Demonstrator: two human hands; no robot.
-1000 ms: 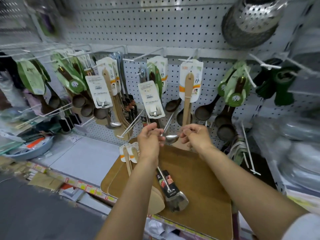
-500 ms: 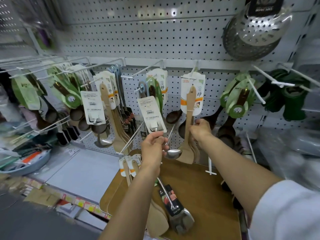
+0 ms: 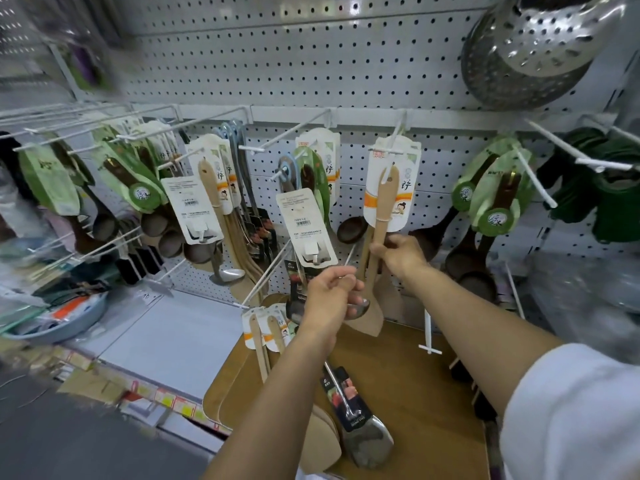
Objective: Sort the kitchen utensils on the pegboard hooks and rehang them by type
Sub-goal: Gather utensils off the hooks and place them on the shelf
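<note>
The right hand (image 3: 398,256) has its grip closed around the handle of a wooden spatula (image 3: 375,271), holding it upright against the pegboard (image 3: 311,64). The spatula's orange-and-white card (image 3: 393,174) sits at the tip of a white hook (image 3: 398,129); whether the card is fully on the hook I cannot tell. The blade hangs down just above the back edge of the wooden boards (image 3: 415,393) stacked on the shelf.

The left hand (image 3: 329,299) is just beside it, lower and to the left, fingers curled round the thin handle of a steel ladle (image 3: 358,306), whose bowl peeks out right of the knuckles and nearly touches the spatula's blade. A white backing card (image 3: 306,226) rises above this hand.

Room is tight here: a bare hook (image 3: 266,271) angles out toward the left wrist, and dark wooden ladles (image 3: 353,228) hang between the two cards. To the right, green-carded ladles (image 3: 491,206) crowd their hooks, with long bare prongs jutting forward. A perforated steel colander (image 3: 530,50) hangs above right.

On the boards lie two carded wooden spatulas (image 3: 265,337) and a steel turner (image 3: 363,434), near the front edge.
</note>
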